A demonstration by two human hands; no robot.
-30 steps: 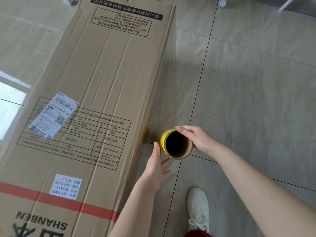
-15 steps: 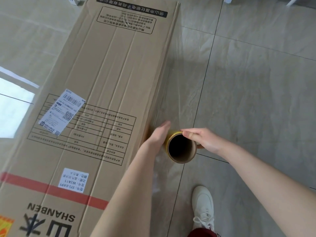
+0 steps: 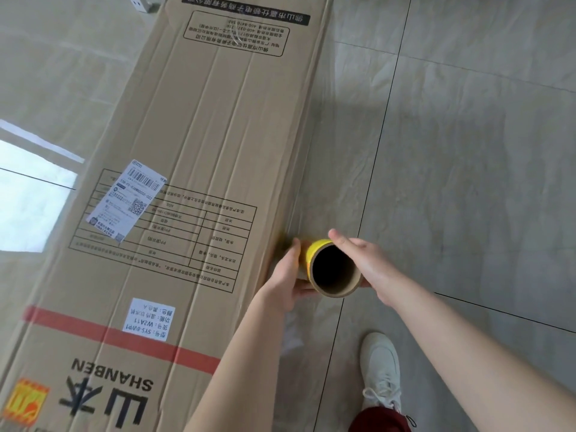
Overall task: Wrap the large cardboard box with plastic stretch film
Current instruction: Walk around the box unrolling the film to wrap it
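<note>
Fingers of our left hand (image 3: 288, 275) curl under the roll (image 3: 339, 294), right hand's (image 3: 366, 263) over it; yellow wrap, hollow cardboard core, beside the creased box (image 3: 202, 151).

Bright, even daylight; a white window glare gleams on the glossy grey tiled floor (image 3: 34, 194) at left, soft shadows, wide-angle bending at edges.

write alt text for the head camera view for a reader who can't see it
A person's left hand and right hand hold a yellow roll of stretch film end-on beside a large cardboard box lying on a grey tiled floor. A white shoe shows below.
</note>
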